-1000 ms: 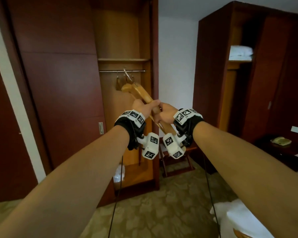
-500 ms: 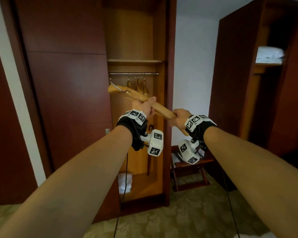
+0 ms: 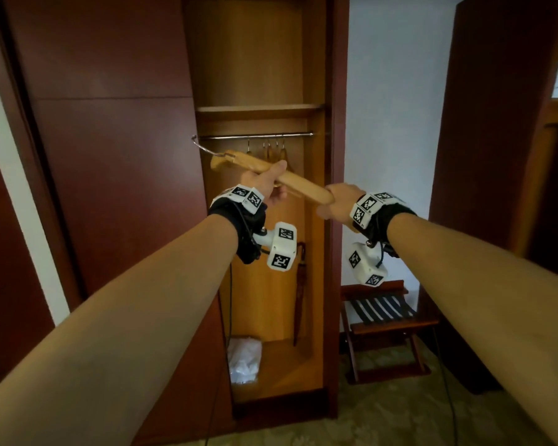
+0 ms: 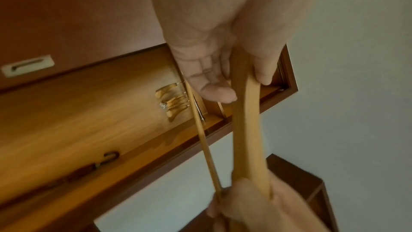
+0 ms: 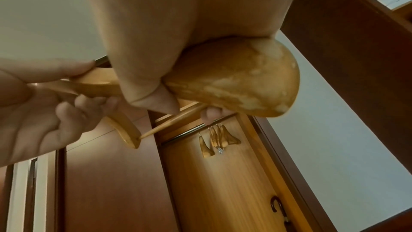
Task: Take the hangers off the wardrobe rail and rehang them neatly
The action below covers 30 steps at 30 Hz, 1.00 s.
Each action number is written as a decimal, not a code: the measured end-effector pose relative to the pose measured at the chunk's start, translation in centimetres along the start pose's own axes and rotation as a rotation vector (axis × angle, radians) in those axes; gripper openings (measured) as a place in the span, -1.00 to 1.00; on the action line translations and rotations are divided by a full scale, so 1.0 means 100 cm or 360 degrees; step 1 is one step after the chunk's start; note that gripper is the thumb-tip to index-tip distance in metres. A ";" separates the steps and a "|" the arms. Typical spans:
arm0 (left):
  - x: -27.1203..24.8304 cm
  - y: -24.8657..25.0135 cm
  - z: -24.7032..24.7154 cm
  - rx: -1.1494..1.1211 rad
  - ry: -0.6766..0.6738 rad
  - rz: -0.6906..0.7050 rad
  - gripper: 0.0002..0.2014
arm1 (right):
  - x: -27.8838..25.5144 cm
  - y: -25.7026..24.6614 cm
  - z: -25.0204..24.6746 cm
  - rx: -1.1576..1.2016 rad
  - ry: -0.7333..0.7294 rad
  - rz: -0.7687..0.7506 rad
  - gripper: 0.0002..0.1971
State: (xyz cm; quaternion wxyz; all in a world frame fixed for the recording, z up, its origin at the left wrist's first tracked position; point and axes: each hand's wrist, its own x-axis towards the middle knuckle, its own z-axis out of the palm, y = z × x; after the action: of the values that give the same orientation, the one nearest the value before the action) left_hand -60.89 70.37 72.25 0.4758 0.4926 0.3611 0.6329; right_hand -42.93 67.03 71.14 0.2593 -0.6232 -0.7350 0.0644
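Wooden hanger (image 3: 273, 173) held level before the open wardrobe, left hand (image 3: 264, 185) fingers wrapped mid-bar, right hand (image 3: 339, 201) clamped on its end; tip hook (image 3: 203, 149) up, over rail (image 3: 258, 135), beside the hung hangers (image 3: 273, 149).

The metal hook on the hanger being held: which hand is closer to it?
Left. The left hand grips the wooden hanger near its middle, just below the hook; the right hand grips the far end, farther from it.
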 end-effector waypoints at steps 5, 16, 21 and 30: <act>0.054 -0.014 0.013 0.0323 -0.0116 0.0098 -0.73 | 0.044 0.026 -0.003 0.0154 0.0031 -0.0001 -0.73; 0.190 -0.050 0.013 0.0610 -0.0219 0.0138 -0.86 | 0.187 0.038 0.042 0.0536 -0.0069 0.0113 -0.81; 0.272 -0.052 0.010 0.0706 -0.0299 0.0177 -0.82 | 0.274 0.039 0.055 0.0612 0.0004 0.0135 -0.65; 0.381 -0.071 0.014 0.0769 -0.0333 0.0218 -0.91 | 0.388 0.059 0.081 0.0871 0.0364 0.0390 -0.69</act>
State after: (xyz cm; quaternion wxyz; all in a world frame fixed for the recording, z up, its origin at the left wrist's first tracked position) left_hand -60.15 108.90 76.74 0.3354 0.6778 0.4164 0.5047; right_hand -44.88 106.99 73.36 0.4887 -0.6174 -0.5759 0.2200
